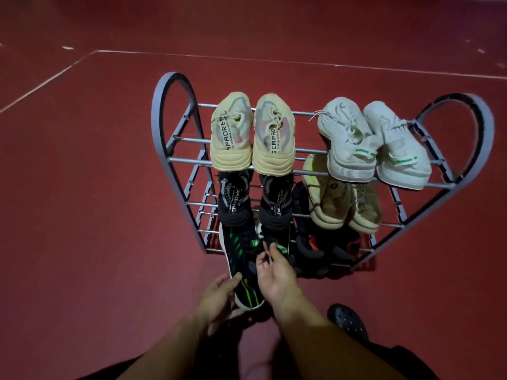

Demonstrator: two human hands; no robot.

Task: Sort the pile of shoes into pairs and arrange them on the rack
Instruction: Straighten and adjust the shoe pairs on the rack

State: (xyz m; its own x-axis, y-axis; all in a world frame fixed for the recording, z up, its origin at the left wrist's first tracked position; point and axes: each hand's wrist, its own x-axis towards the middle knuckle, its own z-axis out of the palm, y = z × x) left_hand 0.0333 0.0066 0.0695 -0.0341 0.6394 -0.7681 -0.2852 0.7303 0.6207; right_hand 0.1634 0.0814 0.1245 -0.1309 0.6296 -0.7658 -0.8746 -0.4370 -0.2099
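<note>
A grey metal shoe rack (175,160) stands on the red floor. Its top tier carries a beige pair (231,133) on the left and a white pair (354,138) on the right. The middle tier holds a black-and-grey pair (236,198) and a worn yellowish pair (329,204). On the bottom tier sit dark shoes (315,250). A black shoe with green stripes (241,248) leans at the bottom left; my left hand (219,297) grips its heel. My right hand (274,272) touches a second black-and-green shoe (282,248) beside it with bent fingers.
My foot in a black perforated clog (348,322) stands on the floor at the lower right. White painted lines (55,78) cross the red floor behind and left of the rack.
</note>
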